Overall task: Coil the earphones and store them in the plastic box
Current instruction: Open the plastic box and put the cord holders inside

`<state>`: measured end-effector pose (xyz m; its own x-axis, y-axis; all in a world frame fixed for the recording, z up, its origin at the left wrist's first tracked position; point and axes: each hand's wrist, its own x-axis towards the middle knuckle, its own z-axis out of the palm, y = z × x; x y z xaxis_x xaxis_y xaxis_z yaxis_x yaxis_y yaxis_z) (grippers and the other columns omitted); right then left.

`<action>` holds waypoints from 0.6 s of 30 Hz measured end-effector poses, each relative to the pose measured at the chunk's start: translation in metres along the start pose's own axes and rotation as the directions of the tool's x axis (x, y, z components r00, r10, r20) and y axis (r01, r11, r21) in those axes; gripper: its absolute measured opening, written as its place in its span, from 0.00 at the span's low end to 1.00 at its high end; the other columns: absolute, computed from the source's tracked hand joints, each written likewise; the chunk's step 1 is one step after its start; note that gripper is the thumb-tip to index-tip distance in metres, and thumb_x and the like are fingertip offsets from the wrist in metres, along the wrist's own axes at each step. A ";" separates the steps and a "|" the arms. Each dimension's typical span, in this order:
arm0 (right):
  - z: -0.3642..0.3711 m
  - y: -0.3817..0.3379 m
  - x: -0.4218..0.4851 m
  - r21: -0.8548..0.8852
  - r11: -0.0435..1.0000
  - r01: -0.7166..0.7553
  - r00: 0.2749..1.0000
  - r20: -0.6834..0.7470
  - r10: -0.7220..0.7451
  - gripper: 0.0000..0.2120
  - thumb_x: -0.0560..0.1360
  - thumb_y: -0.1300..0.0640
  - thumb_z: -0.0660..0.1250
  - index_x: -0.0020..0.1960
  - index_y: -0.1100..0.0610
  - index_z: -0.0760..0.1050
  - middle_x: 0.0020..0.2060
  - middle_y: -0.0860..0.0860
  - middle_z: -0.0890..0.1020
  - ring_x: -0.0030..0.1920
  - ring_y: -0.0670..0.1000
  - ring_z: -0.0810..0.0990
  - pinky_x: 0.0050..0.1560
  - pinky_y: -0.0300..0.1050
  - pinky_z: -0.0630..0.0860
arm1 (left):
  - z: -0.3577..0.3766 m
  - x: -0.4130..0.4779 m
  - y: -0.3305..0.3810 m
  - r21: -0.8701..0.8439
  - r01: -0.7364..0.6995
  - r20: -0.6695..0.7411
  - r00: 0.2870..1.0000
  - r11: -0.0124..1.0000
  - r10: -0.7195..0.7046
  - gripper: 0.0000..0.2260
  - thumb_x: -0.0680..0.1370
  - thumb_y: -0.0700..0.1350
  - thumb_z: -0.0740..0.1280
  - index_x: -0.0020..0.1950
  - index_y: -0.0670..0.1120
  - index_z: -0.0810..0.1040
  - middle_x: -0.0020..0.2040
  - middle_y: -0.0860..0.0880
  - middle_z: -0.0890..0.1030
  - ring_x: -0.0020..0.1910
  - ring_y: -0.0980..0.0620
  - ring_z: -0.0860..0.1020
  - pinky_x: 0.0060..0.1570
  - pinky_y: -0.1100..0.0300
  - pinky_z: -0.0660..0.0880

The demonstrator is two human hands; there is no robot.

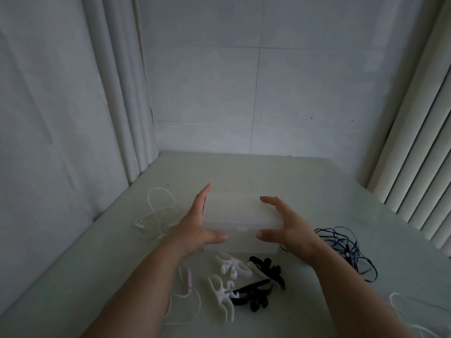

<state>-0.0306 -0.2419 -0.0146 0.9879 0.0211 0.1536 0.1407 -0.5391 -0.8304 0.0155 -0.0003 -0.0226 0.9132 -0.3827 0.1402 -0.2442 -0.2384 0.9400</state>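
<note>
Between my left hand (197,225) and right hand (290,231), the plastic box (240,215) is sitting; I'm holding both hands spread wide, fingers uncurled, gripping nothing.

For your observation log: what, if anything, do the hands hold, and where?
Nothing clearly held: the open left hand and right hand flank the plastic box at its ends.

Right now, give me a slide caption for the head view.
Left hand and right hand flank the box on the table; white earphones, dark earphones and winders lie around it.
</note>
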 end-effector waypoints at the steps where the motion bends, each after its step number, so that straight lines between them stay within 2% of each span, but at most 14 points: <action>1: -0.001 0.000 0.000 -0.002 1.000 -0.001 1.000 0.004 0.001 0.36 0.66 0.54 0.79 0.69 0.39 0.67 0.77 0.46 0.60 0.71 0.50 0.65 0.62 0.39 0.65 | -0.001 0.001 0.000 -0.030 0.011 0.003 1.000 0.999 -0.011 0.52 0.64 0.36 0.79 0.75 0.66 0.52 0.71 0.60 0.59 0.71 0.58 0.63 0.70 0.54 0.66; 4: -0.002 0.000 0.001 0.046 0.999 -0.020 1.000 0.005 0.020 0.36 0.64 0.57 0.80 0.68 0.42 0.71 0.76 0.46 0.60 0.64 0.45 0.70 0.48 0.24 0.69 | 0.000 0.003 0.001 -0.085 0.032 0.013 0.999 0.996 -0.031 0.53 0.64 0.32 0.78 0.76 0.63 0.51 0.70 0.60 0.57 0.70 0.59 0.62 0.68 0.55 0.68; 6: -0.002 0.000 0.003 0.064 0.998 -0.021 1.000 0.002 0.021 0.36 0.63 0.57 0.81 0.67 0.42 0.72 0.75 0.46 0.63 0.61 0.44 0.72 0.45 0.24 0.70 | 0.000 0.003 0.000 -0.090 0.037 0.010 0.999 0.995 -0.037 0.54 0.64 0.34 0.79 0.76 0.66 0.52 0.71 0.61 0.57 0.71 0.59 0.62 0.68 0.56 0.67; 9: -0.002 0.001 0.004 0.084 0.996 -0.021 1.000 -0.004 0.022 0.36 0.61 0.56 0.82 0.66 0.42 0.74 0.73 0.48 0.68 0.61 0.46 0.76 0.49 0.28 0.73 | 0.001 0.004 -0.004 -0.107 0.042 -0.021 0.999 0.993 -0.044 0.52 0.62 0.38 0.80 0.72 0.72 0.55 0.74 0.57 0.63 0.70 0.53 0.68 0.69 0.49 0.67; 14: -0.001 0.000 0.002 0.155 0.988 0.000 1.000 -0.014 0.002 0.34 0.62 0.60 0.81 0.66 0.46 0.74 0.67 0.47 0.73 0.55 0.39 0.76 0.43 0.26 0.74 | 0.004 0.007 -0.005 -0.181 0.042 -0.040 0.998 0.983 -0.050 0.52 0.65 0.30 0.76 0.74 0.66 0.55 0.73 0.53 0.65 0.67 0.49 0.71 0.66 0.48 0.71; 18: 0.001 -0.001 0.002 0.183 0.983 -0.006 1.000 -0.018 0.010 0.34 0.62 0.61 0.81 0.64 0.46 0.75 0.65 0.46 0.74 0.56 0.43 0.77 0.45 0.28 0.76 | 0.004 0.006 -0.003 -0.186 0.045 -0.062 0.996 0.981 -0.058 0.51 0.65 0.28 0.75 0.75 0.65 0.55 0.71 0.51 0.68 0.65 0.49 0.72 0.63 0.51 0.73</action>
<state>-0.0287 -0.2408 -0.0140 0.9879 0.0005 0.1553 0.1442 -0.3757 -0.9155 0.0205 -0.0055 -0.0262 0.9443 -0.3119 0.1048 -0.1376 -0.0849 0.9868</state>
